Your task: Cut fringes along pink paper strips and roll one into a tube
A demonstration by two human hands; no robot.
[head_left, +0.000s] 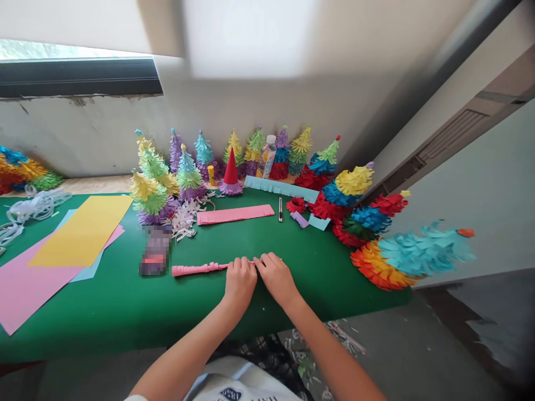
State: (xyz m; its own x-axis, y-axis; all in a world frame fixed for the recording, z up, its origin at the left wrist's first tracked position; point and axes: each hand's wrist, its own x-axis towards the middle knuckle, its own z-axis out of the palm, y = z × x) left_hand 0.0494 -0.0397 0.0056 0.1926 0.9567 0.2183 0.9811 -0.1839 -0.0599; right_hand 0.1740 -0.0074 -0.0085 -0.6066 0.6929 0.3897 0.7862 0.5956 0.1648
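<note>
A narrow pink fringed paper strip (200,269) lies across the front of the green table, its left end free. My left hand (241,278) is closed over the strip's right part, fingers curled down on it. Close beside it, my right hand (273,274) also grips the strip, with the two thumbs almost meeting. The strip's right end is mostly hidden under my fingers. Behind my hands lies a second, flat pink fringed strip (235,215), apart from them. A small cutter knife (280,210) rests to the right of that strip.
Colourful paper trees (203,149) line the back, and more, such as a blue-and-orange one (418,253), stand at the right. A red cone (231,170), a bottle (267,156) and a light-blue strip (282,187) are behind. Coloured sheets (81,231) and a blurred-out object (155,249) lie left.
</note>
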